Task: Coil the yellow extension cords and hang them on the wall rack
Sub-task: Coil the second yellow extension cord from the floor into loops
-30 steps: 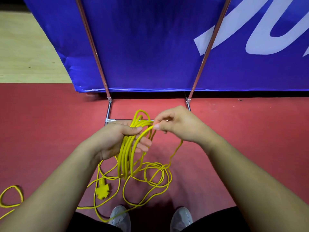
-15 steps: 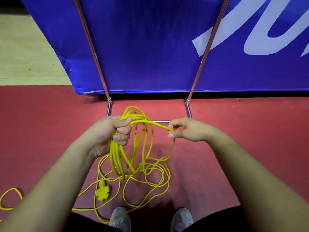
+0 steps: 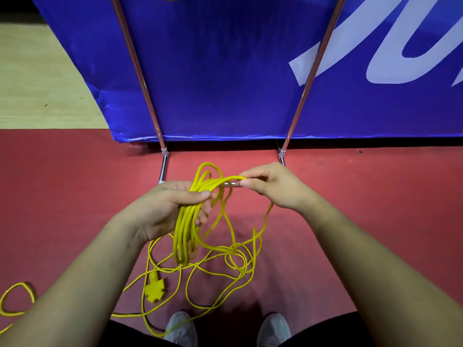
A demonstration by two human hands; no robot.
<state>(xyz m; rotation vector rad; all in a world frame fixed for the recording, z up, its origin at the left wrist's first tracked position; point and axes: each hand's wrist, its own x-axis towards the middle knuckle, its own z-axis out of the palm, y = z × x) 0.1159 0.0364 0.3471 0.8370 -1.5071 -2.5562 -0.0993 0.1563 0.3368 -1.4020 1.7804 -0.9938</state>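
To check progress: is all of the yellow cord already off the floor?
No, loose loops of the yellow cord and its socket end lie on the red floor.

Red floor (image 3: 375,209); loose yellow cord (image 3: 233,274) loops, socket end (image 3: 154,289) lying.

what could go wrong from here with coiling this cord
1. The loose cord on the red floor lies in crossing loops, so the next pull by the right hand may drag up a knot.
2. Strands run right in front of the shoes; a step could trap them or trip the person.
3. The left hand holds many loops in a loose grip; some may slip out. The socket end could also snag as it drags.
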